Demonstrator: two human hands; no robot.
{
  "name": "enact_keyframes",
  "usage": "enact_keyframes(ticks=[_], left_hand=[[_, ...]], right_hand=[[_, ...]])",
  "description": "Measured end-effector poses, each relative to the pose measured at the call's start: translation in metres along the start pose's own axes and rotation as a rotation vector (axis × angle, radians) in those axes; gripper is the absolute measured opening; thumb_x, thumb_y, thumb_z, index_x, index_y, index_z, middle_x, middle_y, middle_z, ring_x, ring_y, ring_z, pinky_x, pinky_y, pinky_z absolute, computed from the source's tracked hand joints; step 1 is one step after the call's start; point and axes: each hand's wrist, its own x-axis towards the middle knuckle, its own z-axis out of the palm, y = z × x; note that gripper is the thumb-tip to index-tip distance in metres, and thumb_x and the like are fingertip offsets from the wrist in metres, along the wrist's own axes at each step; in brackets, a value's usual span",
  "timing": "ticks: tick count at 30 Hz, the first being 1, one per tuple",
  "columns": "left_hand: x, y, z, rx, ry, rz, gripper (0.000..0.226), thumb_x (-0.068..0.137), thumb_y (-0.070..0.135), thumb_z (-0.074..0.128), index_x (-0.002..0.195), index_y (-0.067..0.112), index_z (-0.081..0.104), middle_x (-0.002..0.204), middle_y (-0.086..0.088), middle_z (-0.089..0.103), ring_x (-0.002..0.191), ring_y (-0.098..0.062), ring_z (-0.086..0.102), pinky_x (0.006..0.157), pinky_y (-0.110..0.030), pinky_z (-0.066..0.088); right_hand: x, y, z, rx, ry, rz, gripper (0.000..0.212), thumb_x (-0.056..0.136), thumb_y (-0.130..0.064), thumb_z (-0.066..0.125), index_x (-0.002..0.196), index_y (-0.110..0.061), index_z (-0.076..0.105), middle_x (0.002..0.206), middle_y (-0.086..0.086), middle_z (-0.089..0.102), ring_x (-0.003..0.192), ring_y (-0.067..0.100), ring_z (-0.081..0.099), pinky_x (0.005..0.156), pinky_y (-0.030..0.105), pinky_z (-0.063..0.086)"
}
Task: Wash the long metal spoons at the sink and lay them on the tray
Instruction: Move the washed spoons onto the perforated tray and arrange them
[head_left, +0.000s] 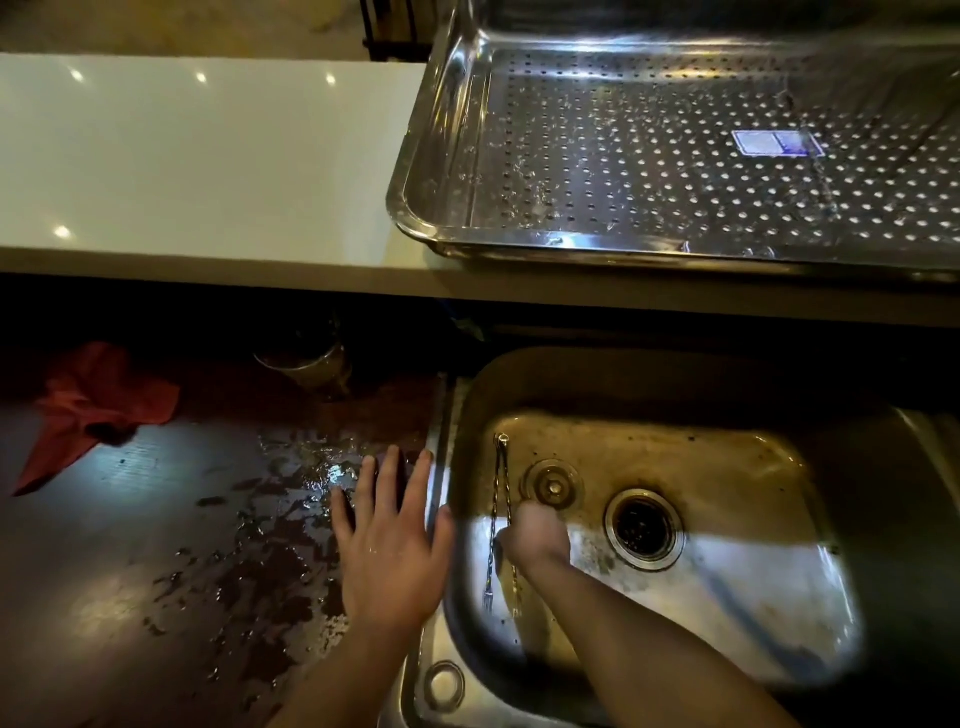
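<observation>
Right hand (535, 535) fingers around spoons (501, 499)

A crumpled red cloth (98, 410) lies on the dark counter (130, 561) at far left, partly in shadow. Puddles and drops of water (280, 519) spread across the counter's middle, catching the light. A metal cup (306, 361) stands farther back in the dark beneath a white shelf (197, 156), whose glossy top reflects small ceiling lights. Near the lower edge, a round metal fitting (443, 686) is set into the steel rim. A blue-white label (774, 143) shows at upper right.
</observation>
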Motion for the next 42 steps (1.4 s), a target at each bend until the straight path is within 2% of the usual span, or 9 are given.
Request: enact_keyframes(ticks=[5,12,18,24,28,30,34,38,42], left_hand=[[-0.001,0.000,-0.001,0.006,-0.005,0.003,0.062,0.093,0.059,0.018,0.152,0.039,0.013,0.163,0.001,0.012,0.150,-0.018,-0.001,0.119,-0.054,-0.001],[-0.001,0.000,-0.001,0.003,-0.008,0.003,0.063,0.092,0.059,0.017,0.152,0.039,0.013,0.163,0.001,0.012,0.150,-0.018,-0.002,0.119,-0.054,-0.002],[0.000,-0.001,-0.002,0.011,-0.013,0.013,0.065,0.091,0.060,0.016,0.152,0.037,0.015,0.162,-0.002,0.016,0.150,-0.021,0.002,0.119,-0.057,0.003],[0.000,-0.002,0.000,0.020,-0.024,0.020,0.067,0.091,0.061,0.012,0.153,0.034,0.014,0.162,-0.004,0.017,0.149,-0.023,0.003,0.117,-0.061,0.006],[0.000,-0.001,0.000,0.043,-0.039,0.011,0.068,0.089,0.062,0.012,0.152,0.035,0.013,0.162,-0.003,0.016,0.149,-0.023,0.004,0.117,-0.060,0.004],[0.000,0.001,-0.003,0.022,-0.029,0.004,0.068,0.088,0.061,0.015,0.151,0.035,0.019,0.161,-0.003,0.022,0.149,-0.024,0.011,0.117,-0.060,0.007],[0.001,0.000,-0.002,0.008,-0.034,-0.003,0.067,0.089,0.063,0.011,0.152,0.040,0.011,0.163,0.001,0.012,0.149,-0.020,0.003,0.118,-0.058,0.002],[0.002,0.001,-0.003,0.008,-0.026,-0.021,0.067,0.088,0.064,0.009,0.151,0.042,0.009,0.163,0.004,0.009,0.150,-0.019,0.001,0.118,-0.057,0.000],[0.002,0.004,-0.006,0.007,-0.019,-0.043,0.066,0.087,0.063,0.009,0.151,0.045,0.012,0.163,0.006,0.011,0.150,-0.017,0.003,0.119,-0.054,-0.001]], right_hand=[[0.000,0.005,0.002,0.002,0.026,0.054,0.019,0.075,-0.024,0.064,0.089,-0.015,0.073,0.096,0.005,0.071,0.094,0.027,0.068,0.065,0.026,0.045],[-0.008,0.019,-0.003,0.115,0.047,0.018,0.004,0.074,-0.016,0.064,0.073,-0.012,0.065,0.082,0.010,0.069,0.080,0.027,0.066,0.061,0.029,0.048],[-0.041,0.029,-0.044,0.505,0.048,-0.007,0.009,0.067,-0.015,0.073,0.076,-0.013,0.072,0.071,0.002,0.070,0.074,0.026,0.069,0.061,0.032,0.051],[-0.152,0.049,-0.136,0.619,0.201,-0.343,0.017,0.068,-0.007,0.067,0.076,-0.021,0.069,0.064,-0.005,0.061,0.059,0.006,0.052,0.057,0.035,0.047],[-0.217,0.026,-0.226,0.631,0.439,-0.645,0.024,0.074,-0.007,0.066,0.077,-0.031,0.069,0.068,-0.012,0.063,0.057,0.001,0.052,0.051,0.014,0.040],[-0.230,0.010,-0.274,0.672,0.552,-0.690,0.032,0.078,-0.002,0.072,0.078,-0.035,0.069,0.068,-0.011,0.067,0.056,-0.001,0.055,0.052,0.012,0.043],[-0.223,-0.018,-0.361,0.665,0.634,-0.630,0.023,0.083,-0.010,0.071,0.083,-0.032,0.070,0.074,-0.006,0.070,0.062,0.002,0.063,0.055,0.018,0.052],[-0.182,-0.038,-0.413,0.632,0.589,-0.469,0.011,0.083,-0.002,0.066,0.080,-0.011,0.072,0.078,0.008,0.069,0.057,0.012,0.057,0.045,0.022,0.047],[-0.130,-0.047,-0.426,0.539,0.559,-0.332,0.011,0.083,-0.002,0.065,0.092,0.001,0.070,0.088,0.016,0.069,0.066,0.018,0.061,0.062,0.035,0.061]])
